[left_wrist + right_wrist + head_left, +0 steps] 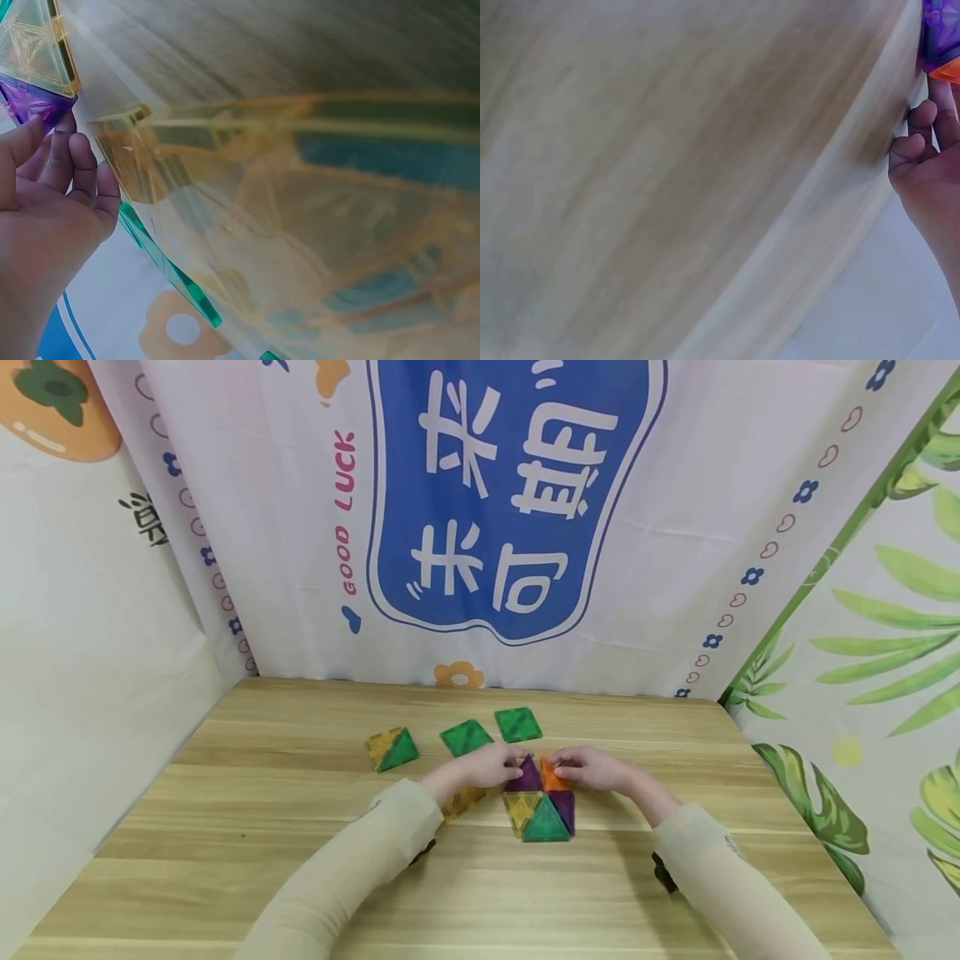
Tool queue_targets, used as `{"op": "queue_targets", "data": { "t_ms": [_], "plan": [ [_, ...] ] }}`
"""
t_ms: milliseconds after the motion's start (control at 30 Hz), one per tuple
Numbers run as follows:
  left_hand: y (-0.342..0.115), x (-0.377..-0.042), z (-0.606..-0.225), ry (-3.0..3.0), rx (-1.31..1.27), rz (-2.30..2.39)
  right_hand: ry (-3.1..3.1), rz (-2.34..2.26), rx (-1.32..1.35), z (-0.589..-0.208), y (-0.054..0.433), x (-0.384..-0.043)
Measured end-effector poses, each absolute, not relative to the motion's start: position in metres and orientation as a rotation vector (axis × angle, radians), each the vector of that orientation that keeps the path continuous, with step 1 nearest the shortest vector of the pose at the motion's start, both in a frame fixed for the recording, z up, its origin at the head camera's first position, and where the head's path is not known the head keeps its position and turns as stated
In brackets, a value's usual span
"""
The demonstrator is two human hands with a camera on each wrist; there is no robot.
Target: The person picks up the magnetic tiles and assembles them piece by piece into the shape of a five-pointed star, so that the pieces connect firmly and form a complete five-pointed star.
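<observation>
Several translucent triangle tiles sit together on the wooden table in the head view. My left hand (486,767) pinches a purple triangle tile (528,777) at the group's upper left; in the left wrist view the thumb lies on that purple tile (45,103). Across from it, my right hand (600,771) holds an orange triangle tile (553,777) by its right side. Below these are a yellow tile (519,808), a green tile (547,825) and another purple tile (566,805). The right wrist view catches only a corner of the orange tile (948,71), beside my fingertips.
Under my left wrist lies a yellow tile (463,800), partly hidden. Behind are two green squares, one (467,737) near the left hand and another (518,724) farther back. A yellow-and-green square (392,748) lies left. A printed curtain (300,635) hangs along the table's far edge.
</observation>
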State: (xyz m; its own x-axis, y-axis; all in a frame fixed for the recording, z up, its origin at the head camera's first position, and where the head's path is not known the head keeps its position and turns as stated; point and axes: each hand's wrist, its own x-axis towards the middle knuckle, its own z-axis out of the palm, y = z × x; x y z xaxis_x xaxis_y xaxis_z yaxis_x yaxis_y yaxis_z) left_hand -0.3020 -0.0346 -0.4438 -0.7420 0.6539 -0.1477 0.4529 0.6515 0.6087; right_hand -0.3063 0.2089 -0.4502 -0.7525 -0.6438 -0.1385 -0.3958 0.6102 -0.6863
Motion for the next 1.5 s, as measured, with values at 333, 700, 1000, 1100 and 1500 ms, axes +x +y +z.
{"op": "queue_targets", "data": {
  "t_ms": [333, 700, 1000, 1100, 1500],
  "plan": [
    [-0.031, -0.302, -0.445, 2.501, 0.908, 0.741, 2.470, -0.902, -0.846, -0.456, 0.206, -0.310],
    [-0.061, -0.298, -0.428, 2.555, 0.940, 0.781, 2.471, -0.940, -0.836, -0.449, 0.207, -0.301],
    [-0.101, -0.277, -0.412, 2.732, 0.813, 0.457, 2.463, -0.905, -0.986, -0.449, 0.206, -0.281],
    [-0.111, -0.268, -0.421, 2.796, 0.721, 0.355, 2.483, -0.896, -1.012, -0.451, 0.206, -0.277],
    [-0.130, -0.252, -0.442, 2.871, 0.730, 0.376, 2.481, -0.839, -1.156, -0.447, 0.192, -0.266]
  ]
}}
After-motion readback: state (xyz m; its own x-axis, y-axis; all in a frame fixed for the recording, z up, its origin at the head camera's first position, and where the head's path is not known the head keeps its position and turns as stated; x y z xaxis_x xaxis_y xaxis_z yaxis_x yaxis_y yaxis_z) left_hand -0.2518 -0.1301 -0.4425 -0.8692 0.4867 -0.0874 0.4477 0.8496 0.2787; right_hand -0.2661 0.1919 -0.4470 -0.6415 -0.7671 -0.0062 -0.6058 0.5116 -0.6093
